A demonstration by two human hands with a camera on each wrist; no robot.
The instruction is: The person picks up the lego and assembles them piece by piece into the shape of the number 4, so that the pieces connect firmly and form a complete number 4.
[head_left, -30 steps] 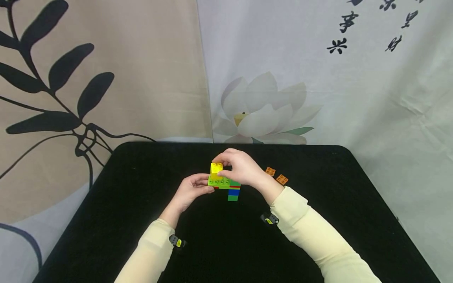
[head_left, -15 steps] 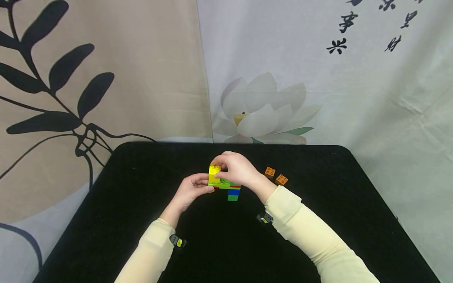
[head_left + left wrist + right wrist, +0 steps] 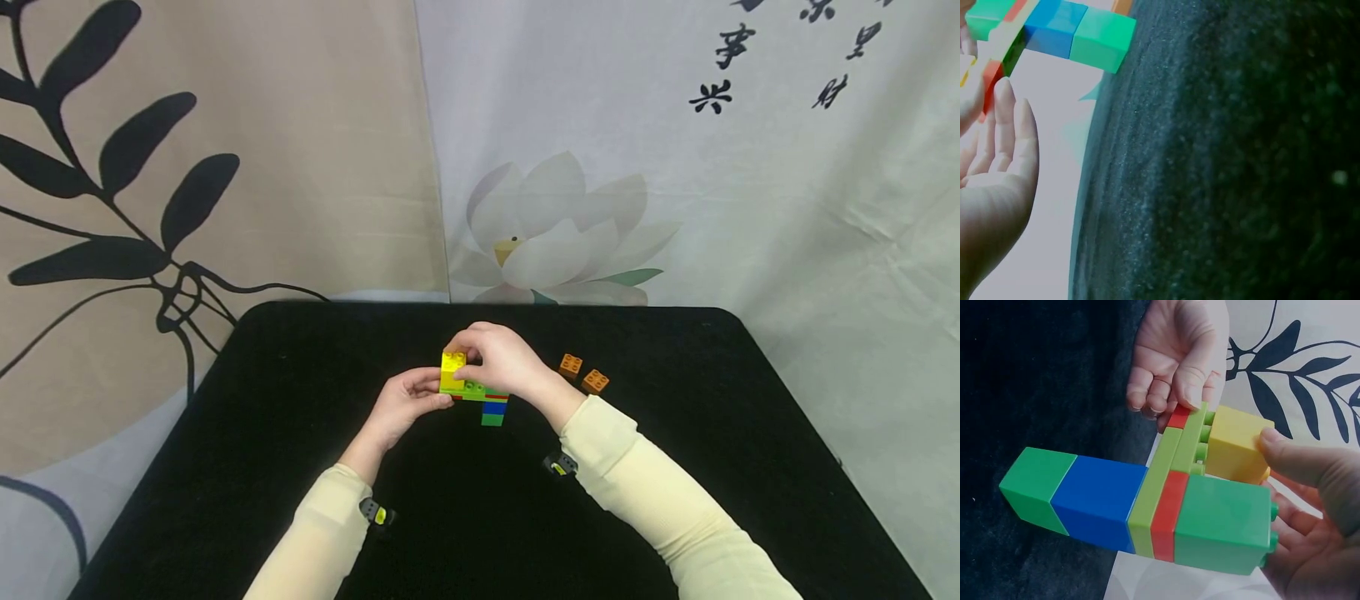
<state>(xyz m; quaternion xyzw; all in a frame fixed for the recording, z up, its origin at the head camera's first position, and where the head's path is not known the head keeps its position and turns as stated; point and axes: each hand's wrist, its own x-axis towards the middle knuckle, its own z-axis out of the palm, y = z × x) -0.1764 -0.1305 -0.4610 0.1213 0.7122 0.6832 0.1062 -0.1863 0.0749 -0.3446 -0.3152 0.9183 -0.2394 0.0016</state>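
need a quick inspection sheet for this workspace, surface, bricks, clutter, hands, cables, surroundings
Surface: black tabletop, rounded far corners
Job's things: brick assembly in green, blue, lime and red; yellow brick at its lime studs, full seating unclear
Clutter: two loose orange bricks, right of the assembly
Hands: left hand grips the assembly's end; right hand pinches the yellow brick
Cables: nothing seen
Surroundings: cloth backdrop printed with leaves, lotus and dark characters

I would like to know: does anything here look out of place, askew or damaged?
One small thing, perhaps: in the right wrist view, lime studs show along the base of the yellow block, so it may not be fully seated. The right hand holds it there. I see no damage.
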